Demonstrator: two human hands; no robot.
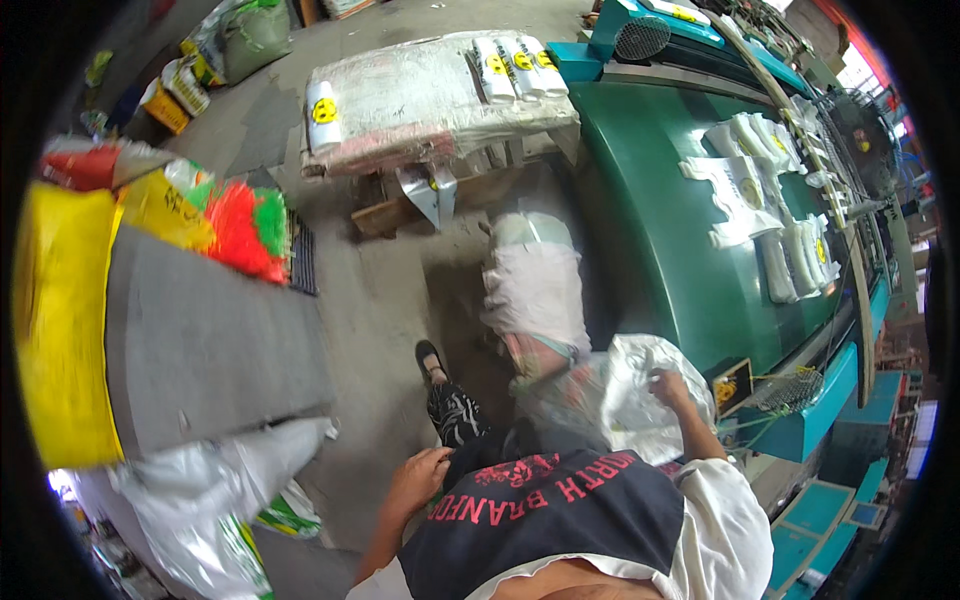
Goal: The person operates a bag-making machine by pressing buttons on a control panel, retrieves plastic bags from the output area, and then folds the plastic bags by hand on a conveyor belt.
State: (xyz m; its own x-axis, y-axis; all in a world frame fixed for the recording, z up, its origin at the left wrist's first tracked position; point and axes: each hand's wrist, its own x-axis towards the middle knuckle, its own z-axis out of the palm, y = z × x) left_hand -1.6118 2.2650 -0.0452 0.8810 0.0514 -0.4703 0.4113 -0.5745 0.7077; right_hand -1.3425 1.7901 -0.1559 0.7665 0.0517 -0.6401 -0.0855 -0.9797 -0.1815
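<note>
My left hand (pixel 422 475) is low by my thigh, its fingertips against the dark clothing; nothing shows in it. Out to the right, my right hand (pixel 670 390) hovers over or touches an open white plastic sack (pixel 634 375), fingers bent; whether it grips the sack is unclear. Beyond the sack stands a stool-like bundle (pixel 536 292) wrapped in pale cloth. On the green machine table (pixel 630 187) to my right lie an outspread white plastic vest bag (pixel 742 195) and several folded stacks of bags (pixel 799 259) with yellow smiley prints.
A plastic-wrapped table (pixel 397 90) ahead carries rolled white bags (pixel 517 67). Left are a grey-topped surface (pixel 210 337), yellow sheeting (pixel 64 322), a red-green broom head (pixel 244 232) and silver plastic sheeting (pixel 217 487). A caged fan (pixel 859 142) stands behind the machine.
</note>
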